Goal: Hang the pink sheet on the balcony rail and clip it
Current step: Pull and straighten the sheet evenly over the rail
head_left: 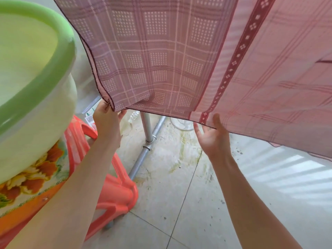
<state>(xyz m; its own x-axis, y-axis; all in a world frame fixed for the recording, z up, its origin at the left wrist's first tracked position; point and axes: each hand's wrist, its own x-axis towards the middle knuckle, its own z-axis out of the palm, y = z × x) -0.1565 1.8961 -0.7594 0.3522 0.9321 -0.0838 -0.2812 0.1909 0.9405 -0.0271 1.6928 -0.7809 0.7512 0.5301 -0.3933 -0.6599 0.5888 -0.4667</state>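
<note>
The pink checked sheet [161, 56] hangs down from above and fills the upper part of the head view; a dark red patterned band runs down it at the right. My left hand [106, 119] pinches the sheet's lower left corner by its dark hem. My right hand [213, 135] grips the bottom hem further right, thumb on the near side of the cloth, fingers behind it. The rail that the sheet hangs from is out of view above. No clip is visible.
A pale green basin [32, 90] sits on an orange plastic stool [115, 191] with a flowered top at the left. A grey metal pipe stand [145, 133] rises from the stained tiled floor [179, 203] behind the sheet. Sunlit stripes fall at the right.
</note>
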